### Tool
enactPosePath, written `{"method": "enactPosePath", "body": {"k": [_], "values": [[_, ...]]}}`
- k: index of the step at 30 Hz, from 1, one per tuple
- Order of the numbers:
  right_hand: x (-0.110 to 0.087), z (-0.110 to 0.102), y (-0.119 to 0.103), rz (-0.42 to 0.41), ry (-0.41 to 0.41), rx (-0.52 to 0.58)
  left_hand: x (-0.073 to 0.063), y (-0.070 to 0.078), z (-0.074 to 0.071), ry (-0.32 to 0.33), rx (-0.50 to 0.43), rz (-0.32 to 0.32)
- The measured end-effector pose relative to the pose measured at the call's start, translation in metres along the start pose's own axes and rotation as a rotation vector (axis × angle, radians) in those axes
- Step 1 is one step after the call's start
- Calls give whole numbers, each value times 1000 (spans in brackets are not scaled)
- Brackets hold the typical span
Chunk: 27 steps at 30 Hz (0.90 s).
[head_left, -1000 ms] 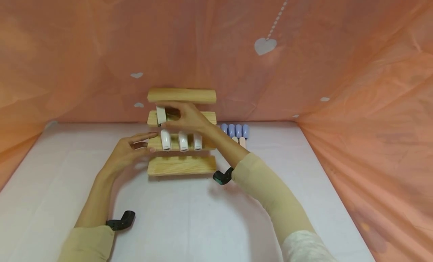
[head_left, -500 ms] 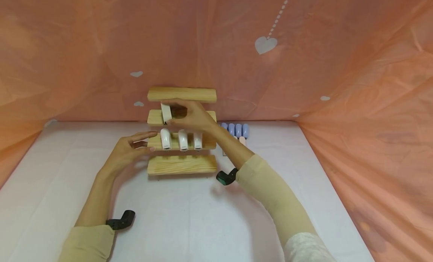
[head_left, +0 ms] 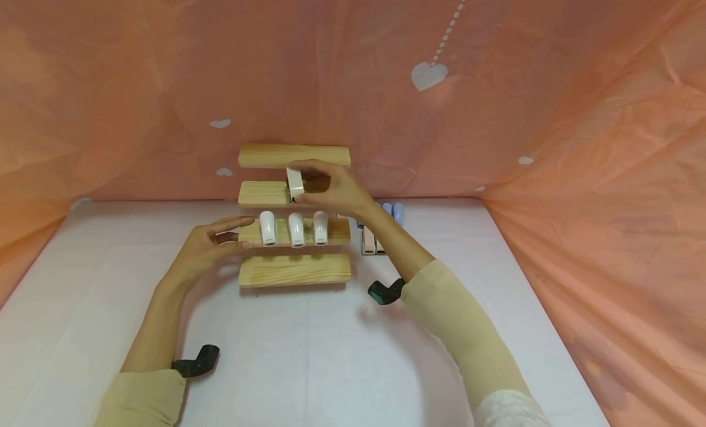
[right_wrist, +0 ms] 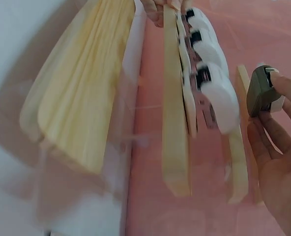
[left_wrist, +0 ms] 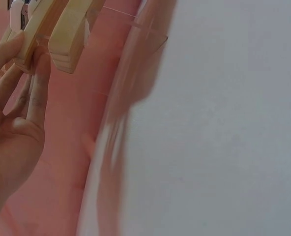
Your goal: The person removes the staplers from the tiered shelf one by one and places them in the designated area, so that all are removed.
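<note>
A small stapler (head_left: pixel 295 183), white in the head view, is pinched in my right hand (head_left: pixel 344 193) in front of the second board (head_left: pixel 261 193) of a tiered wooden rack. In the right wrist view this stapler (right_wrist: pixel 259 92) shows a dark, shaded side towards the camera. With thumb and fingers my left hand (head_left: pixel 205 249) grips the left end of the third board (head_left: pixel 249 233); the left wrist view shows the fingers on both faces of that board (left_wrist: pixel 31 49). Several white staplers (head_left: pixel 296 230) stand in a row on this board, to the right of my left fingertips.
The rack's top board (head_left: pixel 295 155) and bottom board (head_left: pixel 295 271) carry nothing. Right of the rack, partly behind my right forearm, are purple staplers (head_left: pixel 398 212) and pink staplers (head_left: pixel 368 239) on the white table (head_left: pixel 309 353). An orange cloth (head_left: pixel 353 78) hangs behind.
My right hand has moved to the right along the second board with the stapler, uncovering the row of white staplers and more of the pink ones. My left hand has stayed in place.
</note>
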State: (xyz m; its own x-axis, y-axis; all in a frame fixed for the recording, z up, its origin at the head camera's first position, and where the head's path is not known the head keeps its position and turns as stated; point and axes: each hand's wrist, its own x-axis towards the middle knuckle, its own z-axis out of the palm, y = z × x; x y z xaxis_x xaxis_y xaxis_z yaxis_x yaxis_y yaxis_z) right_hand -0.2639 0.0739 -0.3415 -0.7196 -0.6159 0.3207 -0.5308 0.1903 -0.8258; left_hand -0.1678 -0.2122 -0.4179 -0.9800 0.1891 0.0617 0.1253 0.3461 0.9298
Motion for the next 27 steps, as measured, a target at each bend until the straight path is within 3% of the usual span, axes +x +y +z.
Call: {"method": "enactPosePath", "body": {"k": [11,16,23,27], "values": [[-27,-23,-1,63,60,74,1,1,1,11,23,0],[-39,-30,-17,62,80,4,0,1,1,19,32,0],[-46,-44,14,55,86,-30,3,3,2,13,43,-27],[-55,-51,20,69,89,-27,4,4,2,5,36,-33]]}}
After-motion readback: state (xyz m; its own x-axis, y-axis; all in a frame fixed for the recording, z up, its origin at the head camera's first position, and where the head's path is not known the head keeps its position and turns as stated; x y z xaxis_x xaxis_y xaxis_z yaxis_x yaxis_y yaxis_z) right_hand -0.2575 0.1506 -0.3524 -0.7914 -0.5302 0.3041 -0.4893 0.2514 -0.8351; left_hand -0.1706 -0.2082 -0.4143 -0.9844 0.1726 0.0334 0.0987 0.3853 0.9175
